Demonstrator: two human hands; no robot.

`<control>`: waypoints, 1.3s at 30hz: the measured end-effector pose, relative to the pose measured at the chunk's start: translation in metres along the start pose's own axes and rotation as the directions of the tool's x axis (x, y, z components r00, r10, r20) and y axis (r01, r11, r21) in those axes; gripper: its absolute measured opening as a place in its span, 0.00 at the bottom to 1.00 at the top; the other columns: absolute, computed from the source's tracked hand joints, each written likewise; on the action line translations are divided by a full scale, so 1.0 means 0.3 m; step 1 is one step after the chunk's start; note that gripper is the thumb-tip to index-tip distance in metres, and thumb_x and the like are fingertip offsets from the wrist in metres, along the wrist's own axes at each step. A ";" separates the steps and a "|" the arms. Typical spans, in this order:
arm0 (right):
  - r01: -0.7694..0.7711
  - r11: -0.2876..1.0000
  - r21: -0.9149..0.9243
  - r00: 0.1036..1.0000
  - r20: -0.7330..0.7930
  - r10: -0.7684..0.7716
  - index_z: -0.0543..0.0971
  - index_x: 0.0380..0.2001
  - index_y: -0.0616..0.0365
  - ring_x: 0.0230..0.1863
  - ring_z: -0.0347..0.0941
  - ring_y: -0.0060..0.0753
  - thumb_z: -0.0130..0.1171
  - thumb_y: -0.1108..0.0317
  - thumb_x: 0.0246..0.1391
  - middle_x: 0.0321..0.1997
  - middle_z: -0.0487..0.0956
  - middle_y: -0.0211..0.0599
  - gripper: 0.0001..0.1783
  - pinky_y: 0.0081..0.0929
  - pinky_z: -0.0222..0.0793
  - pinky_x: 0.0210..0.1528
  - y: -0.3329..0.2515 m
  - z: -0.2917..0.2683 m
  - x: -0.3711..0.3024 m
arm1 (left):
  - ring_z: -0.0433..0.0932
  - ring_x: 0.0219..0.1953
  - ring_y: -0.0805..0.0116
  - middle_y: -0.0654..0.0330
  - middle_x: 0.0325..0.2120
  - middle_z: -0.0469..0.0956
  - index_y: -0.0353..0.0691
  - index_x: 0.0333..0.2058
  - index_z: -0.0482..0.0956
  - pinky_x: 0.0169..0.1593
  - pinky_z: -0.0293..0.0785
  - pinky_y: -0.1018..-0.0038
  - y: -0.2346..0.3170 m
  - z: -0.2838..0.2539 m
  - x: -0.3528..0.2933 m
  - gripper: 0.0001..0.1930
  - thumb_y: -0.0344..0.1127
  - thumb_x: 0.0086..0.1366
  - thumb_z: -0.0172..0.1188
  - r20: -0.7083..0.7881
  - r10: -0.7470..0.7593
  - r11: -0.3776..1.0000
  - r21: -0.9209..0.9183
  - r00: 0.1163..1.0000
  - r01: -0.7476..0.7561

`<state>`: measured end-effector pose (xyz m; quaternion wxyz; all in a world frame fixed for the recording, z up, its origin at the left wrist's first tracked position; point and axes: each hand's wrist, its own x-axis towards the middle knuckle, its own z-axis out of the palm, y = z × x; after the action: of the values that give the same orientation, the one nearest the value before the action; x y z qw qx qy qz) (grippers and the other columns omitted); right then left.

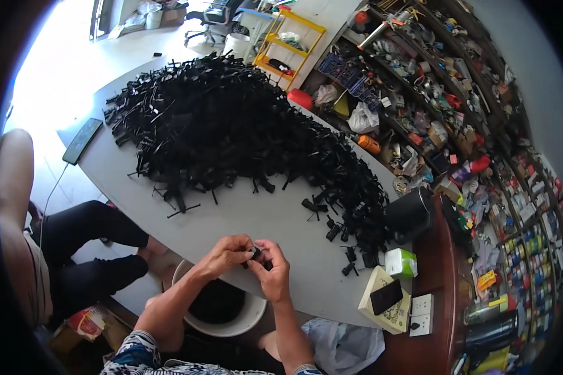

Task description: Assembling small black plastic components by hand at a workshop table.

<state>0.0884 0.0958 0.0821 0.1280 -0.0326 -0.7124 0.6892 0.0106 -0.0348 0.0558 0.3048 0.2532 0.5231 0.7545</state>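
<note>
Close together over the near edge of the grey-white table, my two hands meet on one small black part. My left hand pinches it between thumb and fingers. From the other side my right hand is closed round it, and its fingers hide much of the shape. A big heap of black pieces with thin legs or stems spreads over the table beyond. Several similar pieces lie loose along its near side. Below my left forearm stands a white bucket with a dark mass inside.
A phone with a cable lies at the table's left edge, beside a seated person. At right are a black bin-like container, a tissue box, a dark phone on a book, and a power socket. Crowded shelves line the wall.
</note>
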 end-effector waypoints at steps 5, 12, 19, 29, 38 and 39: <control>0.084 0.941 -0.328 0.984 -0.121 -0.130 0.72 0.36 0.60 0.23 0.68 0.17 0.61 0.77 0.44 0.20 0.74 0.30 0.14 0.19 0.66 0.29 0.036 -0.001 0.001 | 0.66 0.26 0.77 0.65 0.20 0.68 0.36 0.27 0.69 0.31 0.63 0.78 0.078 0.026 -0.004 0.05 0.31 0.59 0.52 -0.082 -0.133 0.971 0.191 0.988 0.147; 0.086 0.919 -0.385 0.972 -0.168 -0.162 0.70 0.23 0.60 0.20 0.66 0.19 0.64 0.78 0.37 0.17 0.71 0.29 0.11 0.21 0.64 0.24 0.061 0.015 -0.002 | 0.60 0.26 0.81 0.69 0.18 0.63 0.36 0.25 0.69 0.29 0.59 0.79 -0.020 0.043 -0.001 0.06 0.31 0.56 0.54 -0.181 0.058 0.927 0.375 0.982 0.014; 0.191 0.776 -0.601 0.940 -0.117 -0.322 0.70 0.23 0.58 0.21 0.70 0.42 0.62 0.75 0.35 0.18 0.72 0.38 0.10 0.35 0.65 0.24 0.072 0.016 -0.048 | 0.62 0.24 0.80 0.64 0.16 0.63 0.34 0.23 0.68 0.28 0.61 0.79 -0.028 0.099 -0.036 0.07 0.30 0.53 0.56 -0.293 0.121 0.887 0.460 0.949 0.029; 0.228 0.629 -0.743 0.949 0.025 -0.314 0.69 0.22 0.56 0.23 0.69 0.49 0.60 0.73 0.38 0.19 0.71 0.41 0.09 0.41 0.62 0.26 -0.064 -0.023 -0.072 | 0.65 0.29 0.77 0.67 0.28 0.67 0.38 0.39 0.67 0.35 0.65 0.79 -0.056 0.025 0.040 0.15 0.43 0.63 0.53 0.110 0.287 0.938 0.168 0.952 -0.302; 0.519 0.361 -0.775 0.830 0.557 0.001 0.69 0.20 0.50 0.19 0.73 0.33 0.56 0.65 0.39 0.14 0.72 0.33 0.06 0.33 0.66 0.26 0.000 0.088 -0.197 | 0.65 0.24 0.78 0.65 0.21 0.69 0.37 0.33 0.71 0.29 0.65 0.78 -0.005 -0.019 0.066 0.06 0.30 0.57 0.54 -0.290 0.215 0.865 0.500 0.933 -0.044; 0.560 0.258 -0.787 0.822 0.567 -0.055 0.69 0.19 0.50 0.19 0.73 0.32 0.55 0.67 0.38 0.14 0.72 0.32 0.05 0.31 0.66 0.25 0.037 0.116 -0.202 | 0.66 0.25 0.78 0.64 0.20 0.69 0.37 0.33 0.71 0.29 0.66 0.78 -0.015 -0.036 0.053 0.06 0.31 0.56 0.54 -0.293 0.241 0.841 0.539 0.925 -0.048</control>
<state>0.1376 0.0490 0.0623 0.0613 0.1969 -0.9737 0.0970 -0.0070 -0.0290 0.0490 0.0681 0.2275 0.7328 0.6376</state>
